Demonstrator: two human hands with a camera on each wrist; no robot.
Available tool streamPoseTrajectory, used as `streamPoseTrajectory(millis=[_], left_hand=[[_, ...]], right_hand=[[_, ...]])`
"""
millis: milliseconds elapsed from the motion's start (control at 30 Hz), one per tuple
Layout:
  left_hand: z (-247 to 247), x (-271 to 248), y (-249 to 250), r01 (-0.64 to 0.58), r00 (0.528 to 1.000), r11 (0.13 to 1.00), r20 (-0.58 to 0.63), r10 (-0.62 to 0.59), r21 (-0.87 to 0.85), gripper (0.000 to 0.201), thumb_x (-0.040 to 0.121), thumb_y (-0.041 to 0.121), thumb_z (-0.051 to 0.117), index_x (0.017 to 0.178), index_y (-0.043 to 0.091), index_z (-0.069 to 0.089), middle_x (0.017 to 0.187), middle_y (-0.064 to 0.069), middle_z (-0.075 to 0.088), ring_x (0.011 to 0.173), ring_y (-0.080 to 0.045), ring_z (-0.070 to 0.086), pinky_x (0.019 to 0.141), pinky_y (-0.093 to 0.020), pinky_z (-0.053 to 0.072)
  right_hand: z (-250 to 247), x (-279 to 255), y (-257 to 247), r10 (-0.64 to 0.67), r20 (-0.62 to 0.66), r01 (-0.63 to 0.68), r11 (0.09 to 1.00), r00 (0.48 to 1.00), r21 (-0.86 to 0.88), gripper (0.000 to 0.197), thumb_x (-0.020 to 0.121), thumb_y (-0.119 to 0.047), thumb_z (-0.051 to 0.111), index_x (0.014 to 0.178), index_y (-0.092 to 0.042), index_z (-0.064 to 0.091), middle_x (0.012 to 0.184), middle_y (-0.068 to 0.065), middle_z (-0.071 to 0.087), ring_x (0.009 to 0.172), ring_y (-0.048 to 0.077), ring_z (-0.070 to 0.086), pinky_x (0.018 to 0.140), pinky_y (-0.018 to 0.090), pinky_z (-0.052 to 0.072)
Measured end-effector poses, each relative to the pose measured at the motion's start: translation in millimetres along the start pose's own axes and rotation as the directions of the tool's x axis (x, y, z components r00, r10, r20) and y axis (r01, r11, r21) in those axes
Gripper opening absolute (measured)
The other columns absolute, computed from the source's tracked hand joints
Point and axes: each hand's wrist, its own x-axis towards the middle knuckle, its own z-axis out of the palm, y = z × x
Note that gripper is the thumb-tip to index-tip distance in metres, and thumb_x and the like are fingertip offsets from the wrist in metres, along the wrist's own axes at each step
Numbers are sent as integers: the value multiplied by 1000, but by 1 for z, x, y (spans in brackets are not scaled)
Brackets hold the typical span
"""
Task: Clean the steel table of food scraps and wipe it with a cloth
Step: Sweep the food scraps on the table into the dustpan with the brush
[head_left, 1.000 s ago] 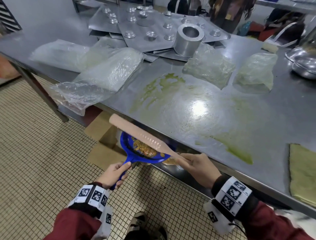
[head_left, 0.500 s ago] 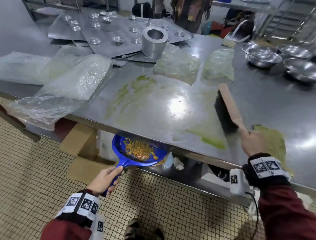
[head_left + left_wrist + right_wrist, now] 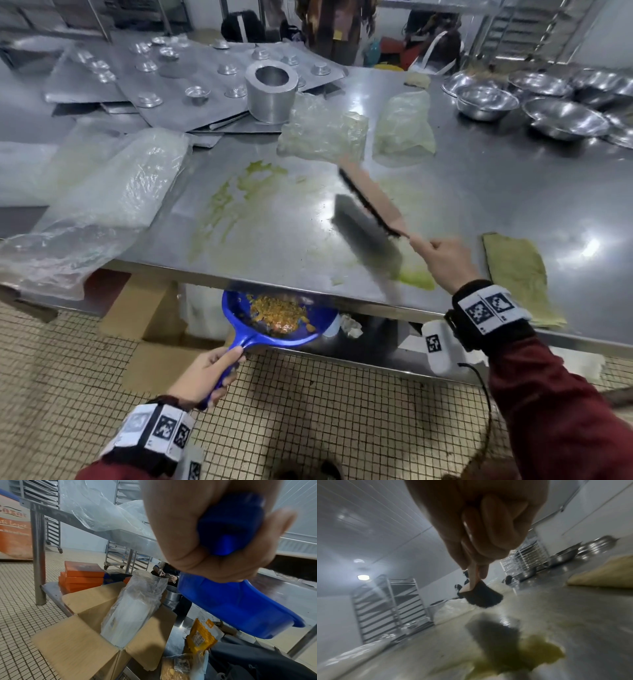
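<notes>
dark red long sleeves (image 3: 561, 404) on both arms. black wristband w/ white panels of b&w square marker codes on left wrist (image 3: 161, 433), same on right wrist (image 3: 489, 310). white boxy unit w/ marker code (image 3: 440, 346) under right wrist, thin black cable (image 3: 481, 380) off it. dark shoe (image 3: 329, 471) at bottom edge.

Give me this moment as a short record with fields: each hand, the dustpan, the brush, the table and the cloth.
left hand: grips the blue dustpan handle
dustpan: below the table's front edge, yellow scraps inside
right hand: grips the brush handle
brush: raised over the table, bristles off the surface
steel table: green smears across the middle and near the front edge
cloth: lies flat right of the right hand, untouched
</notes>
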Motion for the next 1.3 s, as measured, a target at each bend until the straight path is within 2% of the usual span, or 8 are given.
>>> streamPoseTrajectory(millis=[67,200,400,567,700,1000,1167,1300], left_hand=[[-1,1,2,1,1000,1000,2,-1,9,26,96,22,42,85,2,53,49,-1,37,27,-8,28,28,-11,24],[-3,2,6,-4,1000,1000,14,4,22,25,96,22,42,82,3,51,48,0,37,27,-8,28,28,-12,24],[-7,5,12,16,999,1000,46,-16,13,25,96,22,41,87,1,50,48,0,38,28,-8,29,28,-13,26],[-9,9,15,29,998,999,54,-31,40,26,96,25,42,89,1,51,49,1,40,29,-8,31,29,-14,28],[-7,11,18,29,998,999,50,-31,43,26,96,23,41,90,0,52,49,2,41,29,-7,31,29,-15,28],[-10,17,14,35,997,999,68,-35,4,27,96,25,41,87,2,52,50,0,41,28,-8,32,28,-15,29],[-8,22,13,51,994,998,93,-53,24,27,96,24,42,91,0,53,50,-1,41,27,-8,32,28,-14,29],[-5,25,15,44,991,998,125,-49,46,26,96,24,42,91,1,53,49,-2,41,28,-8,32,28,-14,28]], right_hand=[[-10,15,8,101,-111,-102,995,989,-8,53,94,-30,49,46,-10,39,55,15,34,61,30,38,52,37,20],[-8,49,13,251,-104,-261,962,962,-87,40,93,-28,47,90,9,63,84,27,50,85,40,55,65,32,29],[27,54,-6,-26,95,43,983,995,-179,50,95,-38,44,63,-1,52,60,15,42,60,28,41,52,36,22],[10,65,-4,-52,56,63,977,997,-205,54,94,-40,46,51,-8,37,50,8,35,56,29,38,53,35,22],[15,78,-10,-2,54,15,972,999,-236,51,93,-35,46,49,-12,37,51,8,37,60,30,42,48,35,22],[29,36,-19,-167,322,223,964,932,-144,41,93,-36,49,63,-9,50,56,5,36,52,17,32,52,31,21],[-2,10,7,-134,35,137,982,990,-130,46,95,-33,48,56,-10,41,51,1,28,51,19,30,50,31,18],[-24,-6,34,106,-199,-125,989,974,-84,47,96,-33,44,56,-9,46,56,12,40,63,28,41,56,34,25]])
